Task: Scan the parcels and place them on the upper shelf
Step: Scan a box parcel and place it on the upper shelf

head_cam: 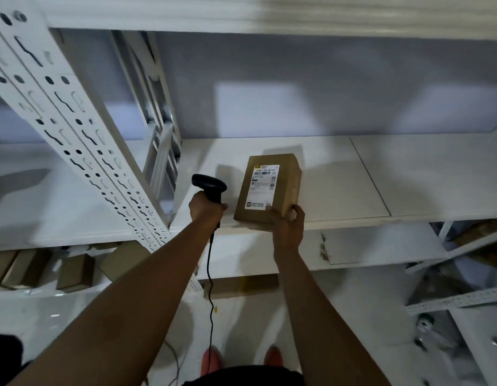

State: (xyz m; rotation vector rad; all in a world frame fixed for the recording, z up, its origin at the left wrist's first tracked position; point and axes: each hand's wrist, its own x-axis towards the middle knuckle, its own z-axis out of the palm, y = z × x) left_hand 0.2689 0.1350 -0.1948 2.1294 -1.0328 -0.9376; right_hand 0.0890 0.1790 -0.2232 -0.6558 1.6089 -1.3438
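A brown cardboard parcel lies flat on the white upper shelf, with its white shipping label facing up and its near end at the shelf's front edge. The right hand grips the parcel's near right corner, with the thumb on top by the label and the fingers curled round the side. Just left of the parcel, the left hand is wrapped round the grip of a black barcode scanner, whose head points away toward the far side. Its black cable hangs down toward the floor.

The shelf board is plain white with a thin seam running across it to the right of the parcel. Behind it stands a pale grey wall, and another white shelf runs overhead. On the left, a white perforated steel upright rises at a slant. Lower on the left, several brown boxes sit on a lower level. Below, the person's reddish shoes stand on a light floor, and more white racking shows at the right.
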